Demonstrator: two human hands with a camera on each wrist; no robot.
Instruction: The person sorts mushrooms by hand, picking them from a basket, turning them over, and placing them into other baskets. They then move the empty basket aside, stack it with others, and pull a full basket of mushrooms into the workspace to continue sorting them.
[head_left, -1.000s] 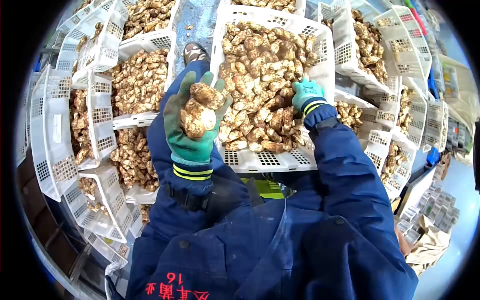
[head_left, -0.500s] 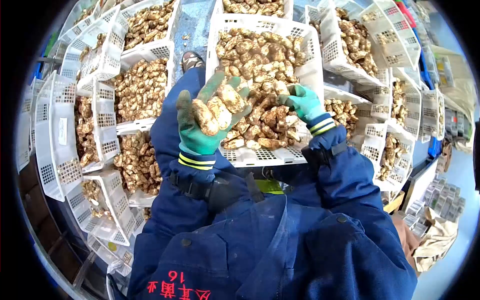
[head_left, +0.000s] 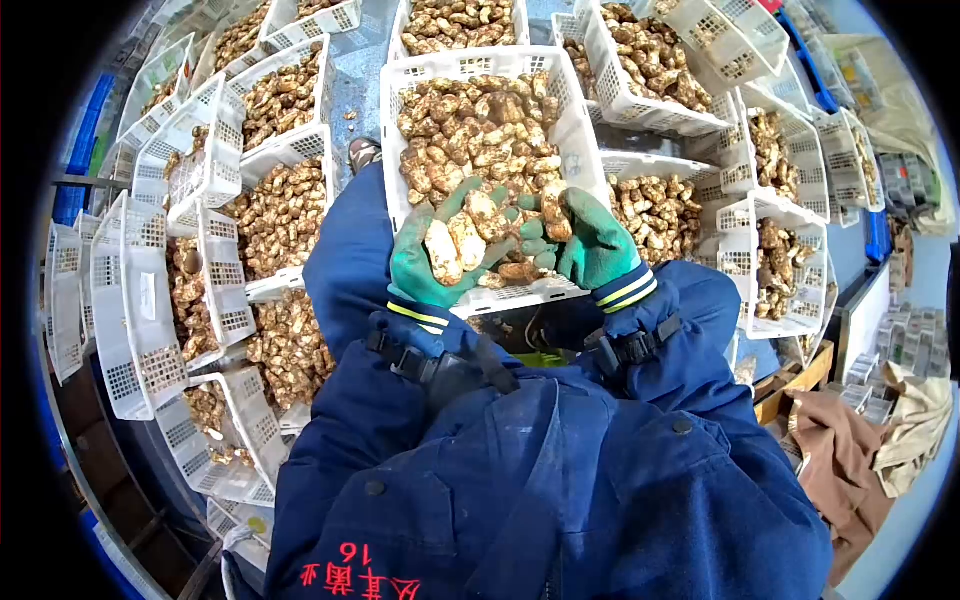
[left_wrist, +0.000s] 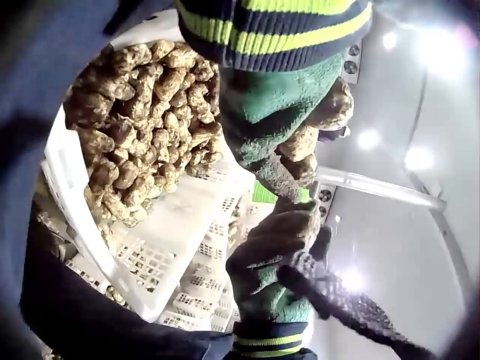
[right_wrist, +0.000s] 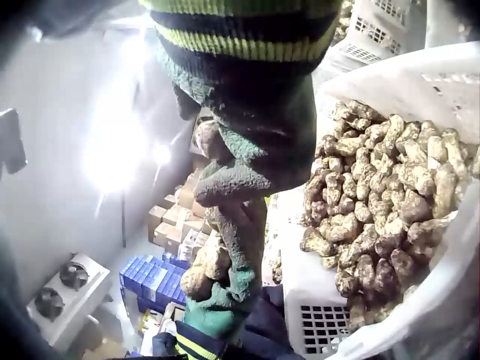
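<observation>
My gloved left hand (head_left: 420, 268), palm up, holds several brown-and-white mushrooms (head_left: 465, 240) in its curled fingers. Beside it, my gloved right hand (head_left: 602, 245) pinches one mushroom (head_left: 555, 212) upright between thumb and fingers. Both hands are close together over the near end of a white perforated crate (head_left: 585, 150) heaped with mushrooms (head_left: 480, 130). In the right wrist view, mushrooms (right_wrist: 206, 266) rest in the left hand (right_wrist: 232, 300), below the right hand (right_wrist: 262, 150). The left wrist view shows the left hand's back (left_wrist: 281, 101), partly hiding its load.
More mushroom crates stand left (head_left: 285, 215), right (head_left: 660, 205) and beyond (head_left: 460, 25). Tilted white crates (head_left: 135, 310) line the left side. Brown cloth (head_left: 840, 480) lies at the lower right. Blue boxes (right_wrist: 154, 281) and cartons (right_wrist: 180, 221) appear in the right wrist view.
My right hand has come from the crate's right side toward the left hand, now with a mushroom pinched in it. The left hand has lowered slightly and moved right, still holding its mushrooms.
</observation>
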